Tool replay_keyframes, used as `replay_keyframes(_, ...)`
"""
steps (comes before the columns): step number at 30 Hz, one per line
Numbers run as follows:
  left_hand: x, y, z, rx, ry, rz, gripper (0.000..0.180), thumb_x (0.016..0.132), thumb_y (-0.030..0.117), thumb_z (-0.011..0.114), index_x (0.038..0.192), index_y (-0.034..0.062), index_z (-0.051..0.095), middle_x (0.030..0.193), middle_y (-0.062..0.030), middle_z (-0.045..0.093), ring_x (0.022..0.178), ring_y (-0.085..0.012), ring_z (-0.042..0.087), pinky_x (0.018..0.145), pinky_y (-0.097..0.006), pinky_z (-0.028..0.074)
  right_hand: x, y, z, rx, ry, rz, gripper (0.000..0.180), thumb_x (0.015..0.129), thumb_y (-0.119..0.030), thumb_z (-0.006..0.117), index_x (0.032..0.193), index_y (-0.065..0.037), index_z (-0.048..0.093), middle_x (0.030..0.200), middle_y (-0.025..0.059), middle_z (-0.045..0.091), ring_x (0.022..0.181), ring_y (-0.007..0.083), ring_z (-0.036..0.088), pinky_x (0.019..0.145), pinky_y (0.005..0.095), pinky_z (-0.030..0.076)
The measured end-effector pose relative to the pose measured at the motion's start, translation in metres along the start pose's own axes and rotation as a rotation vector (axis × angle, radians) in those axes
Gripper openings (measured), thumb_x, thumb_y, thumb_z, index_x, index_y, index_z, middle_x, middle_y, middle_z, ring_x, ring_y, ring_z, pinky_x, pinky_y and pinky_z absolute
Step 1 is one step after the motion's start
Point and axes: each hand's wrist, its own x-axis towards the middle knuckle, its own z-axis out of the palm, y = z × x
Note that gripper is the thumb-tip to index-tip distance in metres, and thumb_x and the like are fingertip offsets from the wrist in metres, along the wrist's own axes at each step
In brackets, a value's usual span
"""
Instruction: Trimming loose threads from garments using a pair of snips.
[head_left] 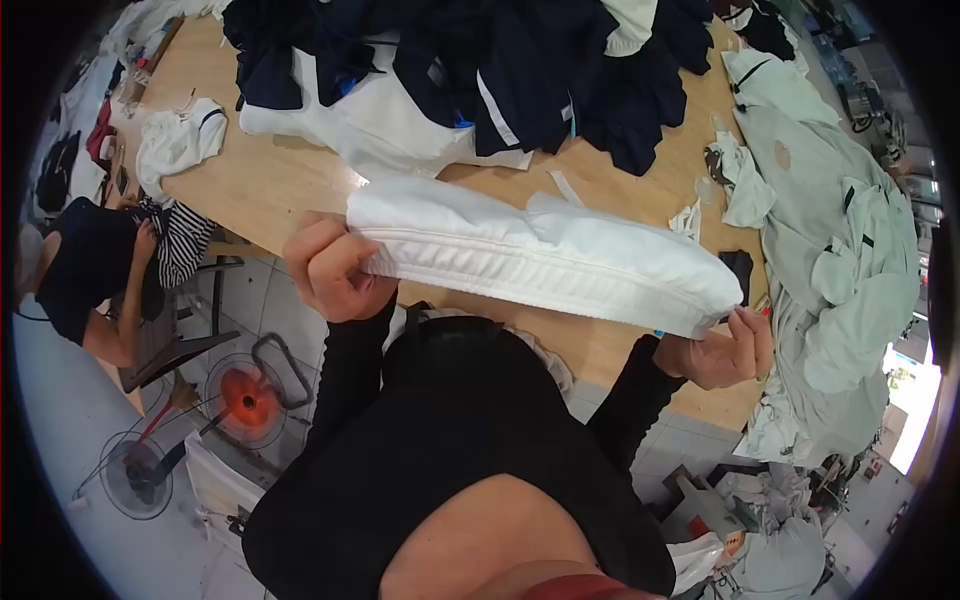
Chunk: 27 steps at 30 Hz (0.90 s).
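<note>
A white garment (540, 250), folded into a long strip, stretches between my two hands above the near edge of the table. Stitch lines and a gathered band run along its lower side. My left hand (335, 268) pinches its left end, thumb against the cloth and fingers curled. At the other end, my right hand (722, 352) grips the lower right corner between thumb and fingers. The cloth droops slightly and bows upward at its middle, where a fold shows. Its far side is hidden from view.
Navy garments (500, 70) lie heaped over white cloth (370, 125) at the table's far side. Pale green garments (840, 240) pile up along the right. A seated person (90, 270) handles striped cloth (182, 240) at left. Two fans (245, 400) stand on the floor at left.
</note>
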Motion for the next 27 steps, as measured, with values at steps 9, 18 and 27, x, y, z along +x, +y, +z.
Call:
replay_keyframes(9,0.018,-0.002,0.034,-0.003,-0.126,-0.051,0.043,0.077,0.016,0.095,0.099,0.0045,0.061,0.098,-0.0087,0.059,0.082,-0.0237,0.06,0.069,-0.032,0.046,0.013,0.009,-0.001,-0.092,-0.22,0.104,0.034,0.086,-0.011,0.09,0.111,-0.001,0.07,0.099,0.0135,0.07,0.086,0.0275,0.068,0.074,0.0379,0.055)
replay_keyframes(18,0.135,0.067,0.101,-0.61,0.11,0.097,0.056,0.061,0.005,0.089,0.117,0.0004,0.082,0.115,-0.0195,0.073,0.087,-0.0191,0.073,0.065,-0.023,0.056,0.113,0.012,-0.008,0.046,0.439,0.149,0.061,0.089,-0.039,0.091,0.119,0.01,0.069,0.119,0.0192,0.075,0.092,0.0274,0.076,0.077,0.0373,0.063)
replay_keyframes(27,-0.033,-0.037,-0.007,-0.461,-1.369,-0.418,0.048,0.085,0.014,0.083,0.131,0.0041,0.074,0.13,-0.0214,0.07,0.119,-0.0404,0.069,0.099,-0.04,0.056,-0.033,-0.068,-0.069,0.464,-1.252,0.77,0.06,0.082,-0.001,0.077,0.141,-0.004,0.067,0.144,0.0216,0.066,0.123,0.0421,0.069,0.096,0.0438,0.06)
